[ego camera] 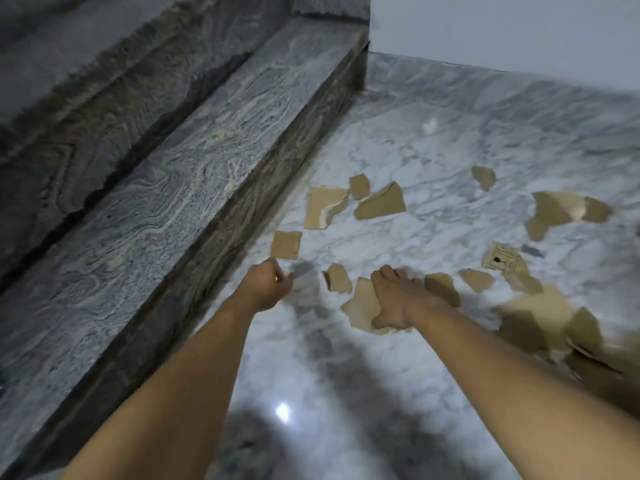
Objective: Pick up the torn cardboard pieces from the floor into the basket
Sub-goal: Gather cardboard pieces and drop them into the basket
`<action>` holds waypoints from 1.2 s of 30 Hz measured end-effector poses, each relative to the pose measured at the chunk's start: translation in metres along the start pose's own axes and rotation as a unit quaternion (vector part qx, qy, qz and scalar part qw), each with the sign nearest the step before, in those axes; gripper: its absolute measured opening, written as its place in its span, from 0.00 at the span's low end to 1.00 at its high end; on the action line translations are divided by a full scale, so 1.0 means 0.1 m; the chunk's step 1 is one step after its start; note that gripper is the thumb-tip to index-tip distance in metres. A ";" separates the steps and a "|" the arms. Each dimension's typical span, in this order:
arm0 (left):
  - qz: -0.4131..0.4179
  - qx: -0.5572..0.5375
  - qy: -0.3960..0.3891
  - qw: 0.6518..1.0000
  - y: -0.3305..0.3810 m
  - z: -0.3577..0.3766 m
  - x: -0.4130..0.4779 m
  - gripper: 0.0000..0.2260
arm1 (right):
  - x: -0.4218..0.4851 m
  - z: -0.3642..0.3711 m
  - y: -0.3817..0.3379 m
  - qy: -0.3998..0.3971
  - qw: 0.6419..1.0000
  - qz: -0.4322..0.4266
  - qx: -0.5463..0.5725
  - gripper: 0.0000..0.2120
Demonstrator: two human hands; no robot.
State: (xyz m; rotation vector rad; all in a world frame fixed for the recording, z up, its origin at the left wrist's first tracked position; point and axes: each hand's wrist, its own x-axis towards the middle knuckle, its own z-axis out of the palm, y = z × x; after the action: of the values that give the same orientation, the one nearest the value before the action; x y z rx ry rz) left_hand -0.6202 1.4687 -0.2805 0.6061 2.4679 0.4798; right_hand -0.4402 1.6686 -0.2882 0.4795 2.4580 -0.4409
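Observation:
Several torn brown cardboard pieces lie scattered on the white marble floor (433, 237). My right hand (398, 299) is down on one piece (360, 306), with fingers curled over its far side and the thumb at its near edge. My left hand (270, 282) hovers with curled fingers and holds nothing I can see, just below a small square piece (285, 244). Between the hands lies another small piece (337, 278). Farther off are a larger piece with a pale torn edge (322, 207) and a printed piece (504, 262). No basket is in view.
A grey veined stone step (194, 174) runs diagonally along the left, with a higher step behind it. A pale wall (502, 32) closes the far side. A blurred heap of bigger cardboard (554, 334) lies at the right, beside my right forearm.

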 end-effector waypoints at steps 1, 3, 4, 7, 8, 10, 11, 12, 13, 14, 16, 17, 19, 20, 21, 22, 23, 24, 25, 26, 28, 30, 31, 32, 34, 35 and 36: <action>-0.001 -0.034 -0.010 0.999 0.14 -0.09 0.02 0.14 | -0.02 -0.07 0.00 0.001 1.000 -0.004 0.001 0.33; 0.005 -0.096 -0.021 0.995 0.36 -0.22 0.10 0.14 | 0.00 -0.17 -0.01 -0.002 1.000 -0.016 -0.006 0.33; 0.021 -0.099 -0.014 0.995 0.45 -0.27 0.16 0.12 | 0.03 -0.20 -0.02 -0.004 1.000 -0.018 -0.009 0.33; 0.042 -0.015 -0.001 0.999 0.54 -0.30 0.36 0.11 | 0.16 -0.18 -0.09 0.004 1.000 -0.016 -0.024 0.33; 0.048 0.020 -0.030 0.998 0.48 -0.29 0.45 0.14 | 0.22 -0.13 -0.12 0.004 1.000 -0.009 -0.026 0.34; 0.046 0.043 -0.094 0.994 0.34 -0.26 0.63 0.24 | 0.29 0.01 -0.16 0.003 1.000 -0.003 -0.028 0.34; 0.039 0.031 -0.121 0.991 0.28 -0.26 0.71 0.28 | 0.32 0.09 -0.19 0.002 1.000 0.000 -0.030 0.35; 0.024 0.001 -0.142 0.990 0.22 -0.26 0.77 0.28 | 0.37 0.16 -0.21 0.004 0.999 0.003 -0.035 0.35; 0.023 -0.014 -0.155 0.988 0.20 -0.28 0.81 0.24 | 0.41 0.22 -0.22 0.011 0.999 0.008 -0.043 0.34; 0.018 -0.027 -0.171 0.985 0.14 -0.29 0.88 0.19 | 0.44 0.26 -0.23 0.021 0.998 0.014 -0.053 0.34; 0.032 -0.006 -0.198 0.980 0.00 -0.27 1.09 0.13 | 0.48 0.29 -0.21 0.026 0.998 0.029 -0.058 0.33; 0.055 -0.002 -0.201 0.978 -0.07 -0.27 1.19 0.11 | 0.49 0.29 -0.20 0.019 0.998 0.039 -0.046 0.34; 0.093 -0.007 -0.184 0.978 -0.13 -0.28 1.34 0.06 | 0.51 0.31 -0.18 -0.010 0.997 0.075 0.013 0.37; 0.099 -0.007 -0.182 0.978 -0.13 -0.29 1.41 0.04 | 0.53 0.33 -0.17 -0.030 0.994 0.095 0.050 0.38; 0.106 0.004 -0.180 0.978 -0.12 -0.29 1.47 0.03 | 0.53 0.34 -0.17 -0.053 0.989 0.112 0.079 0.39; 0.114 0.021 -0.175 0.978 -0.11 -0.30 1.51 0.05 | 0.53 0.34 -0.17 -0.078 0.985 0.121 0.098 0.38; 0.123 0.049 -0.165 0.977 -0.08 -0.31 1.52 0.08 | 0.52 0.31 -0.17 -0.098 0.981 0.125 0.110 0.35; 0.138 0.082 -0.143 0.977 -0.06 -0.30 1.55 0.09 | 0.52 0.26 -0.18 -0.106 0.979 0.123 0.123 0.32; 0.149 0.122 -0.130 0.973 -0.08 -0.28 1.58 0.10 | 0.52 0.17 -0.20 -0.098 0.978 0.118 0.144 0.30; 0.159 0.151 -0.126 0.968 -0.11 -0.24 1.63 0.11 | 0.55 0.08 -0.22 -0.077 0.976 0.109 0.172 0.29; 0.167 0.196 -0.118 0.959 -0.18 -0.14 1.69 0.12 | 0.70 -0.10 -0.30 -0.031 0.974 0.099 0.203 0.32; 0.168 0.200 -0.091 0.961 -0.28 -0.02 1.80 0.11 | 0.90 -0.15 -0.42 -0.019 0.977 0.104 0.187 0.39; 0.171 0.192 -0.080 0.963 -0.31 0.01 1.84 0.11 | 0.99 -0.12 -0.50 -0.019 0.977 0.120 0.176 0.41; 0.166 0.181 -0.075 0.966 -0.31 0.02 1.88 0.11 | 1.06 -0.07 -0.57 -0.014 0.977 0.143 0.161 0.42; 0.148 0.141 -0.072 0.976 -0.28 0.04 1.90 0.15 | 1.14 0.02 -0.70 0.011 0.974 0.181 0.132 0.41; 0.125 0.122 -0.073 0.982 -0.27 0.04 1.91 0.19 | 1.16 0.04 -0.74 0.027 0.973 0.186 0.134 0.40; 0.105 0.107 -0.077 0.986 -0.26 0.04 1.92 0.24 | 1.18 0.07 -0.74 0.042 0.971 0.185 0.147 0.39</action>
State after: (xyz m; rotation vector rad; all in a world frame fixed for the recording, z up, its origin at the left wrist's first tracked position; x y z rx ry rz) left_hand -0.7696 1.5465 -0.3766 0.9616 2.3342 0.2362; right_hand -0.5586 1.6281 -0.3504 1.0767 2.3153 -0.6387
